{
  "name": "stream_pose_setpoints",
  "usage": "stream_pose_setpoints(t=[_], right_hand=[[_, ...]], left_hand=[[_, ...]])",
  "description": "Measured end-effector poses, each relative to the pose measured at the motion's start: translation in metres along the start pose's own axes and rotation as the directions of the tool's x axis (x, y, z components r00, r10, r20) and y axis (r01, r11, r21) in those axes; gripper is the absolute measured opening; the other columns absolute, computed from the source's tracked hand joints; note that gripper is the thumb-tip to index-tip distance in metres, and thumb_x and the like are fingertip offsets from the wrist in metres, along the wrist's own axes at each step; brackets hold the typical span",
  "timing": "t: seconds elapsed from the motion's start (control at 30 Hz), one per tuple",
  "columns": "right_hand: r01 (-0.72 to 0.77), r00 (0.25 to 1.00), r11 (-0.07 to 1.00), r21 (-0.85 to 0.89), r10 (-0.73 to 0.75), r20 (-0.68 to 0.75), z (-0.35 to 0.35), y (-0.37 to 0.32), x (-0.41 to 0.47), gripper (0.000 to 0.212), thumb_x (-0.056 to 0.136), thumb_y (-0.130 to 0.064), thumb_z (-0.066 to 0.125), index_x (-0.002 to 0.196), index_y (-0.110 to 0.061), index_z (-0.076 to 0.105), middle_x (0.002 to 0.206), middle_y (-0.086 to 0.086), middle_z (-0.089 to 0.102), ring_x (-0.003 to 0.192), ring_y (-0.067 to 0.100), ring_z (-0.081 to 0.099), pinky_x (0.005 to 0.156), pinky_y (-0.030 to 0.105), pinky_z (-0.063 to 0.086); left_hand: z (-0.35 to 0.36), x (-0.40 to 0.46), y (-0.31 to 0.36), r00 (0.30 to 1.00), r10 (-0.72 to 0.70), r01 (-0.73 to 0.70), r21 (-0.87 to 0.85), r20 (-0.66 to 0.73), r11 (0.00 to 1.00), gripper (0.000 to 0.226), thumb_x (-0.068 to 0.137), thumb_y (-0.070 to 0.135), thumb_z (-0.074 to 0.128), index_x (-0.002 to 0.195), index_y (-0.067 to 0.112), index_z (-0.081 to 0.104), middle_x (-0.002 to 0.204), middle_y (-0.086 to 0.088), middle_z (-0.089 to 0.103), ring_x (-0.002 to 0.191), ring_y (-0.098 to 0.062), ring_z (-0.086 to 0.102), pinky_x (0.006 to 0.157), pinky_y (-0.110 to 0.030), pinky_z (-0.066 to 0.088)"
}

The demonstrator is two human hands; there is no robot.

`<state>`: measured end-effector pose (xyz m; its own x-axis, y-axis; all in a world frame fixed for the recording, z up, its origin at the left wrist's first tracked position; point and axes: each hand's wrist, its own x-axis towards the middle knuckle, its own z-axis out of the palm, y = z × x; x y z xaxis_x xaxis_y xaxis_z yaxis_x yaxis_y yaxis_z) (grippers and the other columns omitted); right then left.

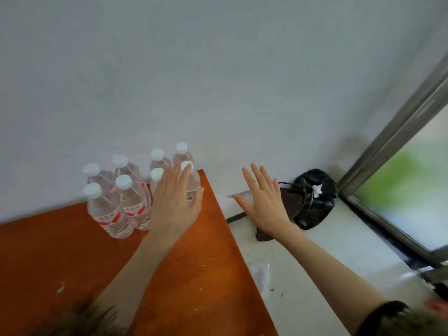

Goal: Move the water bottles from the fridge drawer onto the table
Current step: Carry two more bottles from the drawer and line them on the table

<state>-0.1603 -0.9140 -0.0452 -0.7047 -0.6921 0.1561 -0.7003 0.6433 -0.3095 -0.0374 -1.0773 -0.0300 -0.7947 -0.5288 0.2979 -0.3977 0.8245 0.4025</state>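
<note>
1. Right now the left hand point(175, 204) is stretched out flat over the far right corner of the desk point(60, 253), fingers straight and released, spread across the front of the nearest bottle point(191, 183); whether they press it I cannot tell.
2. Over to the right hand point(263, 202): palm down, fingers splayed and released, holding nothing, out past the desk's edge above the pale floor point(327, 251).
3. The water bottles point(121, 190) stand upright in a tight cluster on the desk's far edge against the wall point(218, 69) — clear ribbed plastic, round white screw caps, red-and-white labels around the middle.
4. The desk top is a smooth, glossy orange-brown wood with pale flecks and scuffs.
5. Down in the corner on the floor sits a crumpled, shiny black plastic bag point(317, 202), with a dark ridged dustpan-like shape point(291, 200) just beside it.
6. At right, a grey metal frame point(388, 141) edges frosted glass.
</note>
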Motion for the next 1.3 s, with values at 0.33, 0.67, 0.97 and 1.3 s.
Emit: stream_pose_setpoints(t=[0.33, 0.67, 0.97, 1.3], right_hand=[[-0.33, 0.93, 0.872, -0.362, 0.234, -0.284, -0.141, 0.097, -0.179, 0.075, 0.081, -0.07, 0.022, 0.146, -0.031, 0.019, 0.156, 0.005, 0.019, 0.143, 0.029, 0.015, 0.109, 0.06, 0.014], [-0.69, 0.711, 0.632, -0.353, 0.498, -0.496, -0.226, 0.127, -0.471, 0.075, 0.081, -0.068, 0.029, 0.144, -0.028, 0.026, 0.152, 0.009, 0.027, 0.14, 0.033, 0.026, 0.103, 0.061, 0.027], [-0.909, 0.411, 0.36, -0.212, 0.68, -0.607, -0.273, 0.144, -0.703, 0.081, 0.079, -0.071, 0.02, 0.147, -0.028, 0.018, 0.156, 0.008, 0.014, 0.144, 0.03, 0.012, 0.11, 0.055, 0.004], [-0.983, 0.166, 0.083, -0.166, 0.79, -0.59, -0.29, 0.243, -0.879, 0.089, 0.074, -0.079, 0.001, 0.148, -0.029, 0.005, 0.158, 0.004, 0.006, 0.144, 0.021, -0.001, 0.114, 0.049, -0.001]], left_hand=[[-0.005, -0.051, 0.191, 0.82, 0.559, -0.565, 0.017, 0.12, 0.825, 0.075, 0.082, 0.066, 0.011, 0.147, 0.033, -0.003, 0.157, 0.005, -0.005, 0.145, -0.02, -0.008, 0.114, -0.045, -0.005], [-0.014, -0.236, 0.373, 0.536, 0.841, -0.814, -0.219, 0.074, 0.538, 0.072, 0.083, 0.064, 0.015, 0.147, 0.031, 0.007, 0.157, -0.001, 0.009, 0.145, -0.025, 0.007, 0.114, -0.053, 0.009], [0.001, -0.41, 0.528, 0.168, 0.985, -0.901, -0.398, 0.048, 0.174, 0.079, 0.081, 0.069, 0.011, 0.147, 0.027, 0.016, 0.157, 0.0, 0.009, 0.145, -0.025, 0.006, 0.115, -0.049, 0.012], [0.081, -0.543, 0.693, -0.064, 0.997, -0.877, -0.48, 0.045, -0.035, 0.076, 0.074, 0.074, -0.011, 0.141, 0.038, -0.011, 0.15, 0.009, -0.014, 0.143, -0.016, -0.011, 0.117, -0.043, -0.002]])
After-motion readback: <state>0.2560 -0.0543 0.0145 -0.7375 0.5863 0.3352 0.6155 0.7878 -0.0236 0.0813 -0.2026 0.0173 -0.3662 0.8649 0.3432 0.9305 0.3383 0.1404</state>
